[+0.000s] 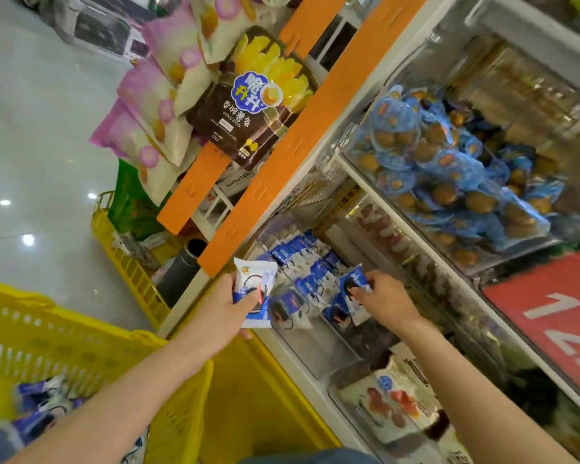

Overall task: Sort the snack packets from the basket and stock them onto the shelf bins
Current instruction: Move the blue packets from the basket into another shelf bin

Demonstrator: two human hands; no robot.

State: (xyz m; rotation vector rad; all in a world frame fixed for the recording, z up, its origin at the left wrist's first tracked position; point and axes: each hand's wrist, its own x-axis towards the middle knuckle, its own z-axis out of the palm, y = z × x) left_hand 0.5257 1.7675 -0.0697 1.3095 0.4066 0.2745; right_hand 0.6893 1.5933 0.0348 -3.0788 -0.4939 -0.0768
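Holding stock at the near left: yellow basket (81, 333), blue-and-white snack packets (44, 406) loose inside, kept beside the shelf for short reaches. Left hand (226, 309): arm extended forward, fingers and thumb curled round one white-and-blue packet (253, 286), held upright at the bin's front edge, probably queued for placing. Right hand (387, 299): arm reaching into the shelf, palm down, fingertips pinching a blue packet (352, 283) by its top, seemingly seating it upright among its like. Clear bin (315, 349): matching packets standing in rows. Beyond, upper bin (566, 229): blue-wrapped round cakes (449, 155), heaped; a different line.
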